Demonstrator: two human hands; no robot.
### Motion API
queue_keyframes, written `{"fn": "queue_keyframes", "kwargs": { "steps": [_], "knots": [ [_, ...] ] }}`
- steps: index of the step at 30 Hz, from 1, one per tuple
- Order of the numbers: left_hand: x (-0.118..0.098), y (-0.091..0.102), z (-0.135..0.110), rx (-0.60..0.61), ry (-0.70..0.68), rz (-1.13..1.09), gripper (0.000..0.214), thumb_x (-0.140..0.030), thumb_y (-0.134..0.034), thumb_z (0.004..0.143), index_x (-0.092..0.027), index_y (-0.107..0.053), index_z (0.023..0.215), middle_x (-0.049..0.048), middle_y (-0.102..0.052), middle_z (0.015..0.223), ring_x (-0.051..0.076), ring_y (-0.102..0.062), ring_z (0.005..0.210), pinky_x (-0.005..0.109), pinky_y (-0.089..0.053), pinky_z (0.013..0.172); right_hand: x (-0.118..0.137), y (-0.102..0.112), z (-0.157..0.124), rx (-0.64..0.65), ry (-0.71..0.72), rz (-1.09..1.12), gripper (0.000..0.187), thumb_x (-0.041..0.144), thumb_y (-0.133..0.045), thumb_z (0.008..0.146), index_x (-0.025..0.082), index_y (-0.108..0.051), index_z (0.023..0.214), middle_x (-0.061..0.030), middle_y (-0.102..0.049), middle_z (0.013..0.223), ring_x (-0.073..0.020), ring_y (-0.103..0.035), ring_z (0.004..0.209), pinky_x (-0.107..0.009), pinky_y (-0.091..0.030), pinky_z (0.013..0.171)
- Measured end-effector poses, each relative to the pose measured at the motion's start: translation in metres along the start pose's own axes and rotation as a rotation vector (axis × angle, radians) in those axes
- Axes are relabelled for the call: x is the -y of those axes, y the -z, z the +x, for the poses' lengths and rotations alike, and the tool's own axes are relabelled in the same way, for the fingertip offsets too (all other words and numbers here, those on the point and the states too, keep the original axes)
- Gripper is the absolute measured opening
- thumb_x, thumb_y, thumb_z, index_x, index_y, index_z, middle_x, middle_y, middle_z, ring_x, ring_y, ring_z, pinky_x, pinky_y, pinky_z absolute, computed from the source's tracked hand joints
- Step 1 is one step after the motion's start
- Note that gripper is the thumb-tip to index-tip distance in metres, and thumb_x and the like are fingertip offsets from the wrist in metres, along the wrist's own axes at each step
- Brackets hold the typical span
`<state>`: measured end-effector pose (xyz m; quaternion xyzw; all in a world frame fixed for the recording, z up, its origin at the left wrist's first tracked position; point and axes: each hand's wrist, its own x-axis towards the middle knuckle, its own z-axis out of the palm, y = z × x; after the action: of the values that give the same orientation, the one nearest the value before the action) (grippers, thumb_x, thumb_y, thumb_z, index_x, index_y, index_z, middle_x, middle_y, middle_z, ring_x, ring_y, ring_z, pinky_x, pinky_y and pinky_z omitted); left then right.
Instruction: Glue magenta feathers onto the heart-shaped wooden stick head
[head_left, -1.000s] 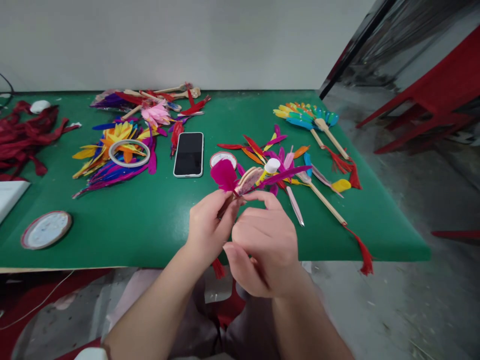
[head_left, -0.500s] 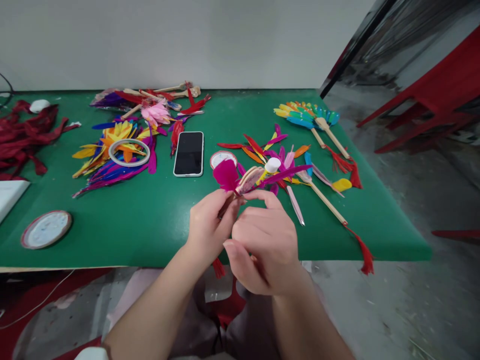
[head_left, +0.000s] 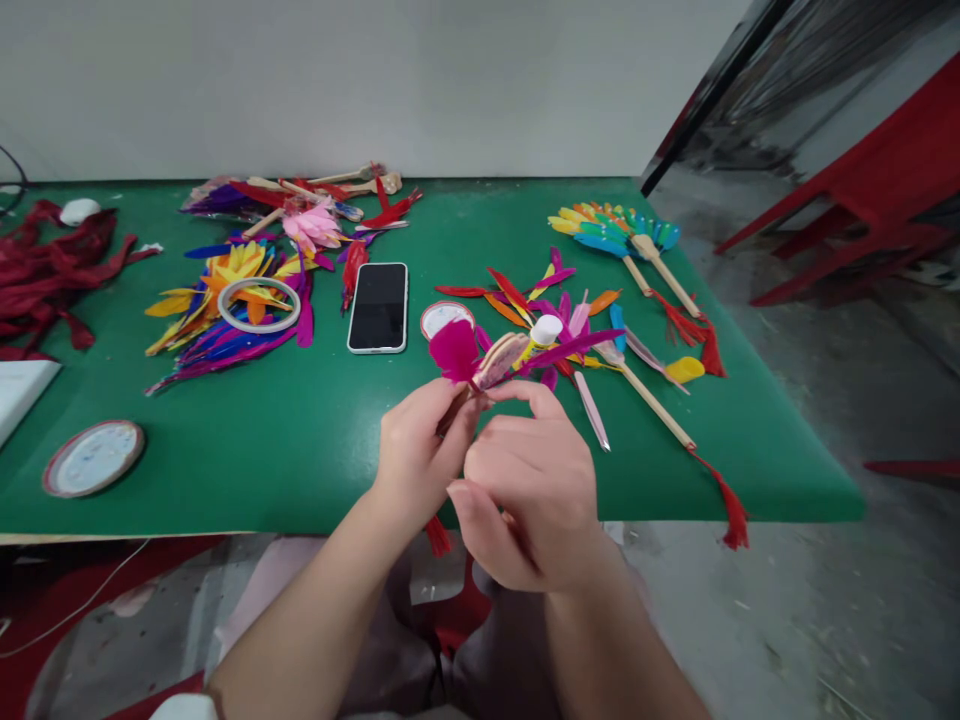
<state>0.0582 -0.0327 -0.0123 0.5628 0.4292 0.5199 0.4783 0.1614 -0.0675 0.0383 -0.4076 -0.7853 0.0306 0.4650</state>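
My left hand (head_left: 424, 435) is closed round a small feather fan, with a rounded wooden head (head_left: 501, 360) showing above the fingers. A broad magenta feather (head_left: 454, 350) stands up at the head's left side. Below the hands hangs a red tassel (head_left: 437, 537); the handle is hidden by my fingers. My right hand (head_left: 532, 490) is curled, its index fingertip touching the feather's base beside the left fingertips. What its folded fingers hold, if anything, is hidden. Just behind the fan are a glue stick (head_left: 541, 335) and a long magenta feather (head_left: 574, 350).
On the green table (head_left: 300, 450) lie tweezers (head_left: 592, 412), a phone (head_left: 378, 308), a tape roll (head_left: 259, 327) on a feather pile, and a round lid (head_left: 94, 458). Finished-looking feather fans (head_left: 615, 230) lie at the back right. A red stool (head_left: 870, 180) stands beyond.
Almost nothing differs. The magenta feather has tilted very slightly to the right; both hands keep their places.
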Motion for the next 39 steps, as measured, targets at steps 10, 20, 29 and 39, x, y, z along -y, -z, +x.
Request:
{"fn": "queue_keyframes", "kwargs": {
  "steps": [10, 20, 29, 39],
  "knots": [
    [0.0013, 0.0, -0.0003, -0.014, -0.026, -0.012, 0.015, -0.038, -0.062, 0.072, -0.023, -0.063, 0.074, 0.0017, -0.057, 0.062, 0.018, -0.056, 0.064, 0.029, -0.045, 0.057, 0.0006, 0.0, 0.0008, 0.001, 0.0, 0.0, 0.03, 0.019, -0.045, 0.077, 0.019, -0.033, 0.049, 0.0065, -0.034, 0.043, -0.0082, -0.027, 0.045, -0.033, -0.043, 0.076],
    [-0.0028, -0.0005, 0.0007, -0.03, -0.011, -0.003, 0.012, -0.033, -0.062, 0.073, -0.021, -0.061, 0.07, 0.0007, -0.054, 0.059, 0.017, -0.054, 0.062, 0.028, -0.042, 0.055, 0.0001, 0.0004, -0.0001, 0.003, -0.005, 0.026, 0.031, 0.018, -0.047, 0.076, 0.019, -0.033, 0.048, 0.0068, -0.033, 0.043, -0.008, -0.028, 0.045, -0.033, -0.044, 0.076],
    [0.0046, -0.0001, 0.0012, 0.012, -0.198, 0.251, 0.018, -0.035, -0.051, 0.081, -0.02, -0.058, 0.074, 0.0, -0.055, 0.062, 0.014, -0.052, 0.059, 0.027, -0.043, 0.055, 0.001, 0.0003, -0.0009, 0.01, -0.017, 0.031, 0.031, 0.017, -0.044, 0.076, 0.019, -0.033, 0.047, 0.0067, -0.031, 0.044, -0.0074, -0.027, 0.044, -0.033, -0.043, 0.077],
    [0.0065, 0.0002, 0.0012, 0.003, -0.268, 0.317, 0.021, -0.037, -0.046, 0.084, -0.02, -0.058, 0.08, 0.0001, -0.056, 0.064, 0.014, -0.054, 0.061, 0.028, -0.044, 0.058, 0.0002, -0.0009, -0.0007, 0.002, -0.023, 0.043, 0.033, 0.018, -0.043, 0.078, 0.019, -0.033, 0.047, 0.0066, -0.031, 0.044, -0.0074, -0.028, 0.044, -0.033, -0.043, 0.078]
  ]
}}
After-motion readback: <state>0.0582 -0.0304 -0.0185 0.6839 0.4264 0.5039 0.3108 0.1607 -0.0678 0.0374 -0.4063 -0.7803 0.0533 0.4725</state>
